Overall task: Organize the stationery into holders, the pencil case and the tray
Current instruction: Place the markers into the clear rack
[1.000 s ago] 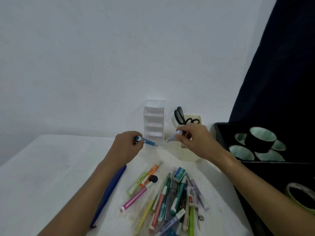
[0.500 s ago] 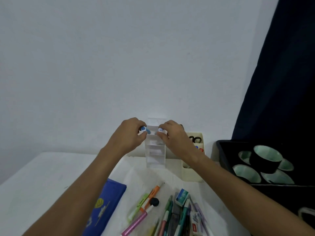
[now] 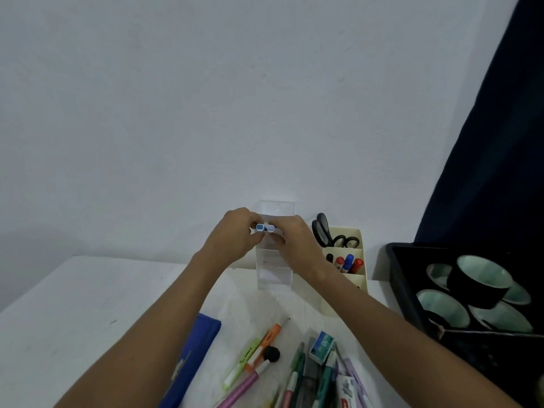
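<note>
My left hand (image 3: 234, 234) grips a blue-capped marker (image 3: 259, 227), its end facing me. My right hand (image 3: 294, 241) grips a lilac-capped marker (image 3: 270, 228) right beside it. Both markers sit side by side at an upper shelf of the clear tiered holder (image 3: 275, 276) by the wall. A cream holder (image 3: 351, 278) to its right carries black scissors (image 3: 329, 234) and red and blue markers (image 3: 348, 263). Loose pens and highlighters (image 3: 294, 375) lie near the table's front. A blue pencil case (image 3: 194, 357) lies to the left under my left forearm.
A black tray (image 3: 403, 287) at the right holds several rolls of black tape (image 3: 478, 282). A small staples box (image 3: 321, 346) rests on the pen pile. A dark curtain hangs behind the tray. The white wall stands just behind the holders.
Both hands rose from the table to the clear holder's upper shelf and came together, and the two markers turned end-on toward me. The camera tilted upward.
</note>
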The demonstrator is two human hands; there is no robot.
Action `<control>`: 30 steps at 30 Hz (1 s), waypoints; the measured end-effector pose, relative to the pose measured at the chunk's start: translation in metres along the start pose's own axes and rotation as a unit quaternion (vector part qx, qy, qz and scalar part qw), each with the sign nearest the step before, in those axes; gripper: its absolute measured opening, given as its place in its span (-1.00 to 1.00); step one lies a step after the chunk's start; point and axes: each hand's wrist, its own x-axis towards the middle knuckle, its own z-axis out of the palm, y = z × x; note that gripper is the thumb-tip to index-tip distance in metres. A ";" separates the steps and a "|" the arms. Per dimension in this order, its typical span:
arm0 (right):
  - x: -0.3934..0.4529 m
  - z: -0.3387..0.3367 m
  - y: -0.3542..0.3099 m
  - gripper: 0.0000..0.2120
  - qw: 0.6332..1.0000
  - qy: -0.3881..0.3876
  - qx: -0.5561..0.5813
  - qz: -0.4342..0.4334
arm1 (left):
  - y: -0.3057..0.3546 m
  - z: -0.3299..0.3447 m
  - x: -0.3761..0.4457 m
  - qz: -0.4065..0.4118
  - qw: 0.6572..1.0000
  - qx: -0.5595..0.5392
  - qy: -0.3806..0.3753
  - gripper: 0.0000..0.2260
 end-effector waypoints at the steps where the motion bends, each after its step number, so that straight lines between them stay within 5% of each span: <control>1: 0.000 0.000 0.002 -0.83 1.000 0.002 -0.001 -0.006 | 0.000 0.001 0.000 0.002 1.000 -0.005 0.005 -0.90; 15: -0.004 0.002 -0.006 -0.76 0.992 0.027 -0.121 0.028 | -0.004 0.012 -0.001 -0.021 0.999 -0.005 0.044 -0.74; 30: -0.004 0.003 -0.022 -0.71 0.962 -0.061 -0.254 0.073 | -0.007 0.023 0.006 -0.020 0.998 0.048 0.034 -0.80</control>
